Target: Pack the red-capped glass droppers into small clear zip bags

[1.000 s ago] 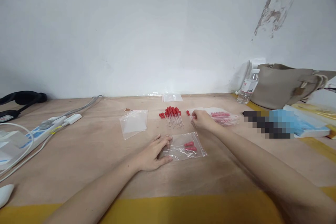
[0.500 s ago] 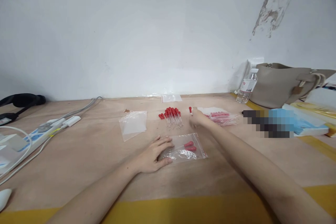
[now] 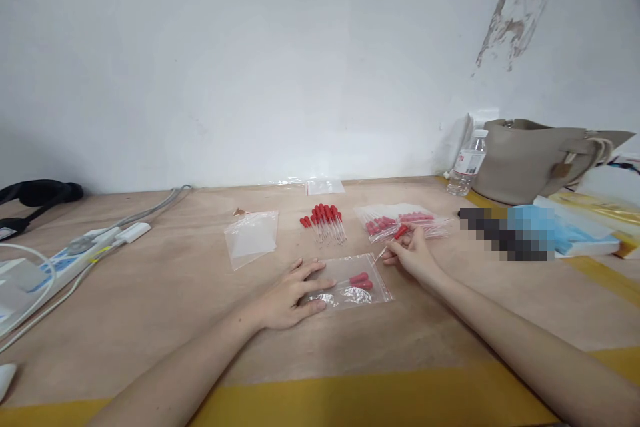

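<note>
Since a second ago, the right hand (image 3: 413,255) has brought one red-bulbed dropper (image 3: 393,240) back from the far pile to the zip bag's (image 3: 355,281) mouth, pinched in its fingertips. Left hand (image 3: 290,293) lies flat, fingers spread, pinning the bag mid-worktop (image 3: 165,307); judging by this, the bagging step needs the tip slid inside.

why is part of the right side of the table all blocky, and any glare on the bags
Head view: a pixelated patch masks something on the table at right; soft, even light; small glints on the zip bag under the left hand; edges bow slightly.
</note>
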{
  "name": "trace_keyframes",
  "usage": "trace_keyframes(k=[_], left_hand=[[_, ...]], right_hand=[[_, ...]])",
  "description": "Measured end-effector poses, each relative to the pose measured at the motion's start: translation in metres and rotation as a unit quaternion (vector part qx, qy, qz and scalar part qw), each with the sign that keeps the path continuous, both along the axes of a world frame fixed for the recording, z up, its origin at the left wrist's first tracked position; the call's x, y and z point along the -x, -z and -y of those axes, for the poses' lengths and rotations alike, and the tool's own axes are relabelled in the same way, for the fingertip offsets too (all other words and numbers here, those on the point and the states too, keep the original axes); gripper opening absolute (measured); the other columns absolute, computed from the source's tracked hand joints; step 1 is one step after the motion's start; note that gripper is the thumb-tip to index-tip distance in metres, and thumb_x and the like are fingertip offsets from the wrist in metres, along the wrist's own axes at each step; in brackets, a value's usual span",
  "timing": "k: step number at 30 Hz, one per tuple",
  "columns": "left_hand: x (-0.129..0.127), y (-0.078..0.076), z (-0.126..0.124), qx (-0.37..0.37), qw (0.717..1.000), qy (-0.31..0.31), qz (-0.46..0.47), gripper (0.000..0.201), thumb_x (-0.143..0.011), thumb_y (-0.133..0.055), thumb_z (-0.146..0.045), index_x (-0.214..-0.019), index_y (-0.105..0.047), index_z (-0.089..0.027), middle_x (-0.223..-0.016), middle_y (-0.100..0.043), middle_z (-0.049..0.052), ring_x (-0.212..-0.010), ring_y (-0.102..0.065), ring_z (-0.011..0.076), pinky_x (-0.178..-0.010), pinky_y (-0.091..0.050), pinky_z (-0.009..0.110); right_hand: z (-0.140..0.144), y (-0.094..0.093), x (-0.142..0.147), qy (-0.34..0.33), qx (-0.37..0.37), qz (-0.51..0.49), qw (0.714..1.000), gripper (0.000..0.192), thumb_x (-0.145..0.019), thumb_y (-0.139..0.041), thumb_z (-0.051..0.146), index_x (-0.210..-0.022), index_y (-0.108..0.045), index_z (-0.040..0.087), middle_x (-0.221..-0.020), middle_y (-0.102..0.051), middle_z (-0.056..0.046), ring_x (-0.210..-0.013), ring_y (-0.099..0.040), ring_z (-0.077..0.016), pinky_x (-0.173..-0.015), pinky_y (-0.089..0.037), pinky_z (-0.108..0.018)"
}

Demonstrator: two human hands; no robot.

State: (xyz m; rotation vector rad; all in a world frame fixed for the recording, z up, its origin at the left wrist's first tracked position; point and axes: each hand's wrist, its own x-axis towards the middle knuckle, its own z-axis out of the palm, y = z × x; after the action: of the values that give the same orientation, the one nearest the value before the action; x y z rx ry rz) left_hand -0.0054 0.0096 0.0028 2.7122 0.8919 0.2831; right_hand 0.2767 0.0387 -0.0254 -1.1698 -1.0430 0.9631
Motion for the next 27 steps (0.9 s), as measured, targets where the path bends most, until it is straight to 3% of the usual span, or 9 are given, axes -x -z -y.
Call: trace_keyframes(k=[7,10,13,17,22,27], left_hand=[[0.000,0.001,0.001,-0.011,1.000,-0.004,-0.007,0.041,-0.088,-0.040,-0.044,-0.127,-0.039,-0.032,-0.140,-0.029,0.004,-0.129,-0.024,0.0241,-0.105,-0.015,0.050],[-0.001,0.001,0.002,-0.010,1.000,-0.005,0.001,0.047,-0.088,-0.040,-0.044,-0.132,-0.032,-0.028,-0.139,-0.031,0.005,-0.128,-0.025,0.0231,-0.106,-0.014,0.047],[-0.001,0.000,0.002,-0.008,1.000,-0.005,0.010,0.051,-0.087,-0.041,-0.044,-0.133,-0.029,-0.026,-0.138,-0.032,0.006,-0.128,-0.026,0.0232,-0.106,-0.015,0.046],[-0.001,0.001,0.001,-0.013,1.000,-0.004,0.009,0.051,-0.087,-0.041,-0.043,-0.134,-0.027,-0.026,-0.138,-0.032,0.006,-0.127,-0.027,0.0233,-0.106,-0.014,0.047],[-0.001,0.002,0.002,-0.018,1.000,-0.006,0.005,0.052,-0.087,-0.041,-0.045,-0.134,-0.027,-0.025,-0.139,-0.031,0.005,-0.128,-0.025,0.0228,-0.107,-0.014,0.046],[0.000,0.000,0.002,-0.012,1.000,-0.009,-0.002,0.052,-0.088,-0.040,-0.044,-0.134,-0.027,-0.026,-0.140,-0.028,0.004,-0.129,-0.023,0.0235,-0.107,-0.014,0.046]], right_hand=[[0.009,0.006,0.010,-0.074,0.034,-0.076,0.994,0.038,-0.063,-0.067,0.028,-0.085,-0.036,0.023,-0.062,-0.056,0.007,-0.058,-0.062,-0.0116,-0.060,-0.054,-0.028],[0.012,0.002,0.004,-0.149,0.054,-0.023,0.987,0.032,-0.059,-0.071,0.028,-0.075,-0.045,0.019,-0.062,-0.060,0.005,-0.057,-0.059,-0.0094,-0.060,-0.051,-0.024],[0.013,0.000,-0.002,-0.211,0.073,0.067,0.972,0.027,-0.057,-0.072,0.029,-0.070,-0.051,0.016,-0.053,-0.058,0.005,-0.047,-0.052,-0.0063,-0.048,-0.043,-0.019],[0.013,0.000,0.002,-0.211,0.042,0.127,0.968,0.022,-0.059,-0.070,0.030,-0.068,-0.058,0.014,-0.049,-0.055,0.006,-0.042,-0.045,-0.0044,-0.042,-0.035,-0.016],[0.013,0.001,0.014,-0.199,0.012,0.132,0.971,0.024,-0.056,-0.070,0.034,-0.067,-0.060,0.015,-0.060,-0.063,0.000,-0.057,-0.058,-0.0121,-0.052,-0.044,-0.023],[0.018,-0.003,0.017,-0.189,0.003,0.140,0.972,0.029,-0.057,-0.069,0.036,-0.074,-0.060,0.014,-0.059,-0.063,-0.001,-0.057,-0.059,-0.0139,-0.053,-0.046,-0.025]])
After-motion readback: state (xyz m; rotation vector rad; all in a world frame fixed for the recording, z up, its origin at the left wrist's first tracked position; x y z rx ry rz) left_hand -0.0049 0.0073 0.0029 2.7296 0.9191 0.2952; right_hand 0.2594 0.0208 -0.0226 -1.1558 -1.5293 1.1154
